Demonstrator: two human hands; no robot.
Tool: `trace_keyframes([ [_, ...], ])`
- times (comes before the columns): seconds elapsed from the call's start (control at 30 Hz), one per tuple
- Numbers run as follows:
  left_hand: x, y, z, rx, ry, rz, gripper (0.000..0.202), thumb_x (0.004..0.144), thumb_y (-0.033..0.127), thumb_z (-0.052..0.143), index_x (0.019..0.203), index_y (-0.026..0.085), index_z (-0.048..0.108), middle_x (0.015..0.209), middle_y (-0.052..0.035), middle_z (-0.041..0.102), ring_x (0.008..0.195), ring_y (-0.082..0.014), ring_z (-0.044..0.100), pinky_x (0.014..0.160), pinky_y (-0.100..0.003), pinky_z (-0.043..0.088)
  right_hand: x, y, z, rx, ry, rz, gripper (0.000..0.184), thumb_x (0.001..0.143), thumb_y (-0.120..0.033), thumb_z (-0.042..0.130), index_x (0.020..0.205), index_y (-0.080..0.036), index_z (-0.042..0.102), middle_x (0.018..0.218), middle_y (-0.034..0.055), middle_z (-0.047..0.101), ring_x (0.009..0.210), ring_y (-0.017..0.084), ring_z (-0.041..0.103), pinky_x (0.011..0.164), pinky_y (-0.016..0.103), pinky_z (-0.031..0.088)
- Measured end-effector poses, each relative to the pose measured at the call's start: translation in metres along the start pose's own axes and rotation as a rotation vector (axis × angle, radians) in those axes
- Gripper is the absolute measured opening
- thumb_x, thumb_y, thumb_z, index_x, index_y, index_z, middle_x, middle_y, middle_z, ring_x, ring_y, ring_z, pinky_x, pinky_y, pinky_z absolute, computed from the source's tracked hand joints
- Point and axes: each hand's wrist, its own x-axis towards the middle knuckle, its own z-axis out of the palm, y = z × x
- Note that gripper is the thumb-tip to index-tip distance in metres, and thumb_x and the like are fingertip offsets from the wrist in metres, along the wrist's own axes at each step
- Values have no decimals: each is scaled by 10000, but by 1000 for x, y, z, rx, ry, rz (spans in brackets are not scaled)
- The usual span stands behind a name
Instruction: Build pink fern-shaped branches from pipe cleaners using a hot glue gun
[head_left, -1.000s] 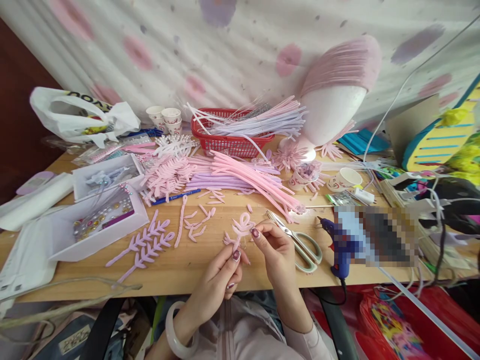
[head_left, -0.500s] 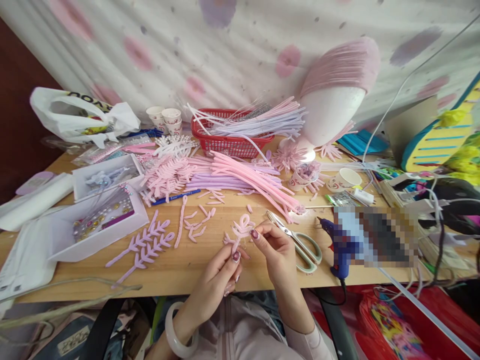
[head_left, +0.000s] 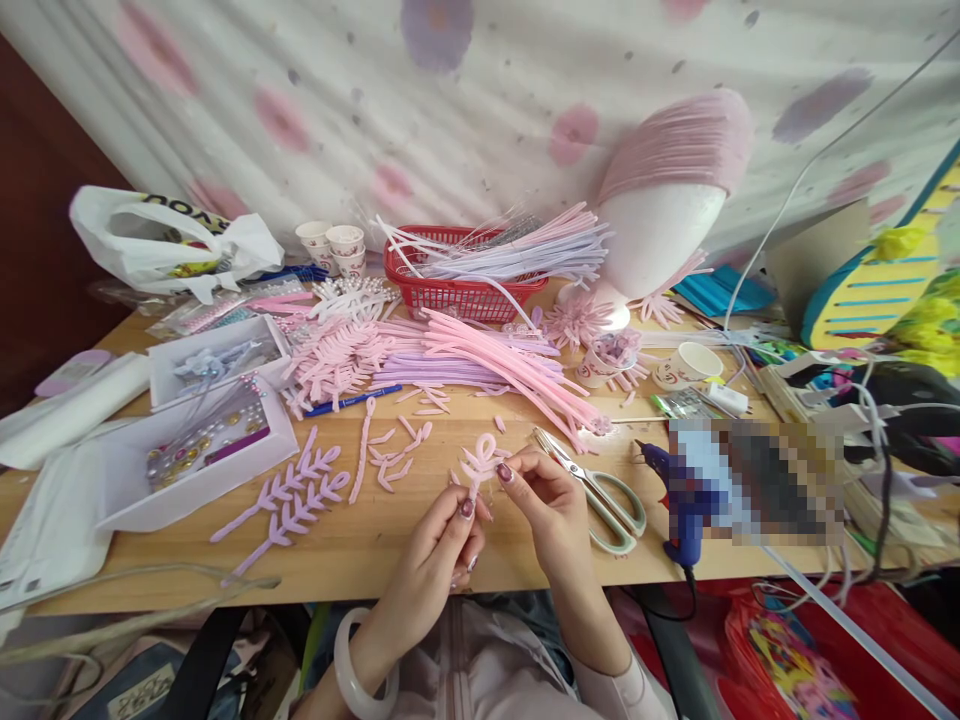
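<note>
Both my hands hold a small pink pipe-cleaner twig [head_left: 480,463] with looped leaves, just above the wooden table [head_left: 360,540]. My left hand [head_left: 442,562] pinches its stem from below with thumb and forefinger. My right hand [head_left: 546,500] pinches it at the right side. A pale bangle [head_left: 352,670] circles my left wrist. Two finished lilac leaf sprigs [head_left: 289,495] lie to the left, with loose pink leaf bits [head_left: 394,455] between them and my hands. Scissors [head_left: 596,487] lie just right of my right hand.
A blue glue gun [head_left: 675,500] lies right of the scissors. Pink and lilac pipe cleaners [head_left: 487,360] pile mid-table before a red basket [head_left: 457,285]. White boxes of beads [head_left: 199,435] stand left. A foam head [head_left: 660,215], paper cups [head_left: 690,365] and cables crowd the right.
My hands have raised the pink twig slightly and turned it more upright; my left fingers have shifted along its stem. The view has tilted a little.
</note>
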Motion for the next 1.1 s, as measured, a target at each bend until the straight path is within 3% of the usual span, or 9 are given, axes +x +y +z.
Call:
trace_keyframes([
  [0.4,2,-1,-1,18,28,25,329,917,512,406,870,200,498,576,77,339,468,-60,228,445,-188,207,1,0,1,-4,-6,6,153,735,-320,749,701,-194,670,683,-2,600,644,132,525,621,252,437],
  [0.6,4,-5,-2,-40,52,33,317,919,502,409,862,203,496,565,82,342,456,-58,208,433,-177,217,0,1,2,-23,-19,28,149,783,-350,693,828,-209,683,717,2,627,630,135,538,641,269,467],
  [0.73,4,-9,-3,-62,51,22,312,918,497,420,870,202,510,563,79,339,463,-61,222,430,-169,217,-1,3,3,-9,-27,37,148,765,-347,706,811,-209,679,755,14,639,686,151,556,651,267,462],
  [0.97,13,-20,-6,-74,172,48,343,904,534,424,916,203,512,538,92,328,418,-49,178,389,-163,191,-4,17,-9,-43,102,93,243,799,-403,679,740,-188,585,642,-31,504,608,115,444,610,237,386],
  [1.1,18,-26,-8,-103,225,55,388,866,571,475,897,188,523,518,98,314,408,-45,176,374,-159,180,-8,26,-13,-72,134,79,375,892,-475,535,649,-197,470,592,-44,412,567,115,381,580,248,348],
])
